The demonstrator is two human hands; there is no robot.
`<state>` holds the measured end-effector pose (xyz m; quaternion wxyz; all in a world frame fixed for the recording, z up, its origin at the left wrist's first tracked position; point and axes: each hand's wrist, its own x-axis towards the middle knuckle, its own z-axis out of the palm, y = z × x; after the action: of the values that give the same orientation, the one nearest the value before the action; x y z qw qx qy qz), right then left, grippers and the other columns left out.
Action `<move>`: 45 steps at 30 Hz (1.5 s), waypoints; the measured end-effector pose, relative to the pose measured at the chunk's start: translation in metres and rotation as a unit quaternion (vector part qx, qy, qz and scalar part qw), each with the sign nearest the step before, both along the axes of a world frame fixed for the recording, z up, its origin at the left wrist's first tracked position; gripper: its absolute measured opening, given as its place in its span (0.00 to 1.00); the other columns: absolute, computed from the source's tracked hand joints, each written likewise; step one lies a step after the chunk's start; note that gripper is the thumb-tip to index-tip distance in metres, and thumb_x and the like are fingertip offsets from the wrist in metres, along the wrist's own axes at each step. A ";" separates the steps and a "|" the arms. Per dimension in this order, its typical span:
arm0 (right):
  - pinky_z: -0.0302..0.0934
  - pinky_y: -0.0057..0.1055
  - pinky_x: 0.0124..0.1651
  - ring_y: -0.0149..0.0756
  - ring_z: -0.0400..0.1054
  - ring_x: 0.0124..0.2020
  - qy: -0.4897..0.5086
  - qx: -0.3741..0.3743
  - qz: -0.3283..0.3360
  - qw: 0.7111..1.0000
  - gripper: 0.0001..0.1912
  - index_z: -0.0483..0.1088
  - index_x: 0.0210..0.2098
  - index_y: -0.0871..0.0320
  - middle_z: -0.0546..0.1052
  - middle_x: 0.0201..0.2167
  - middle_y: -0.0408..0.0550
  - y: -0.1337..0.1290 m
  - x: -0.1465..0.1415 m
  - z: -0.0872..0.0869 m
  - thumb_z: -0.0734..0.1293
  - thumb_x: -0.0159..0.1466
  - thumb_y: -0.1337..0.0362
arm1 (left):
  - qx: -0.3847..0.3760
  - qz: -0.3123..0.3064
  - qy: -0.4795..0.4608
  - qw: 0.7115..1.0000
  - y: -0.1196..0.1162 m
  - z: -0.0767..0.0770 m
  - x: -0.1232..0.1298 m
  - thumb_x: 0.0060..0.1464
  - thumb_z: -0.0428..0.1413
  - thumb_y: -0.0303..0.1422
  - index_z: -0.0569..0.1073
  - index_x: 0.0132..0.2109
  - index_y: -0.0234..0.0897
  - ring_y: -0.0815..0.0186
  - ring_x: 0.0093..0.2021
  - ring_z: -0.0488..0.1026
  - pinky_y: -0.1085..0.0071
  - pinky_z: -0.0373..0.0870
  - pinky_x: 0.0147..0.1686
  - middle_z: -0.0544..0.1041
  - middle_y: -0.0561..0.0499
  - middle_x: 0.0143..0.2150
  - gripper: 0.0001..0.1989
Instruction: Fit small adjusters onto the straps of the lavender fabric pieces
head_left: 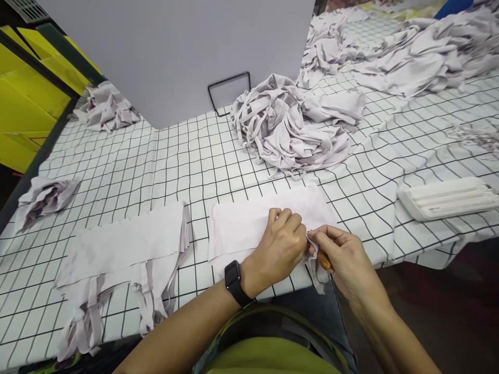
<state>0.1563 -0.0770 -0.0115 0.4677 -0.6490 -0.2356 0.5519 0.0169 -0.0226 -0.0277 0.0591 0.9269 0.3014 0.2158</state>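
A flat pale pink cloth piece point(237, 228) lies at the table's front edge. My left hand point(281, 240), with a black watch on the wrist, is closed in a fist on its right part, gripping the cloth at the side nearest my right hand. My right hand point(345, 252) is closed on a small tool with a rounded orange-brown wooden handle point(324, 259). The tool's working end is hidden by fingers and cloth. Between my hands a narrow cloth strap point(317, 275) hangs over the table edge, and my right fingertips pinch at its top.
To the left lies a stack of similar strapped pieces point(125, 246). A heap of pale cloth point(280, 124) sits behind my hands, with more piles point(424, 57) at back right. A white tray point(413, 202) stands right. A grey panel point(187, 52) rises behind the checked tablecloth point(175, 156).
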 end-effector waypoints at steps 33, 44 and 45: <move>0.68 0.40 0.51 0.46 0.77 0.41 -0.107 0.178 0.355 0.912 0.17 0.80 0.35 0.57 0.83 0.34 0.48 -0.078 -0.096 -0.079 0.69 0.62 0.50 | -0.187 0.075 -0.120 0.972 -0.063 -0.004 -0.119 0.62 0.55 0.26 0.73 0.41 0.36 0.62 0.46 0.71 0.66 0.72 0.49 0.73 0.47 0.43 0.02; 0.67 0.35 0.44 0.47 0.76 0.38 -0.189 0.129 0.389 0.893 0.24 0.78 0.26 0.55 0.83 0.34 0.51 -0.150 -0.056 -0.015 0.66 0.65 0.44 | -0.021 0.104 0.078 0.991 -0.071 -0.007 -0.119 0.71 0.46 0.33 0.71 0.51 0.37 0.58 0.48 0.66 0.63 0.63 0.48 0.71 0.44 0.51 0.11; 0.68 0.34 0.42 0.47 0.76 0.37 -0.200 0.121 0.386 0.893 0.24 0.79 0.26 0.55 0.83 0.35 0.51 -0.156 -0.051 -0.012 0.66 0.65 0.43 | -0.019 0.107 0.079 0.991 -0.072 -0.007 -0.119 0.71 0.45 0.34 0.71 0.52 0.37 0.59 0.48 0.66 0.63 0.63 0.48 0.71 0.44 0.52 0.11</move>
<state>0.1051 -0.2334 -0.0230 0.2357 -0.5421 -0.6207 0.5151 -0.1018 -0.0946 -0.0348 0.0297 0.9022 0.4064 0.1411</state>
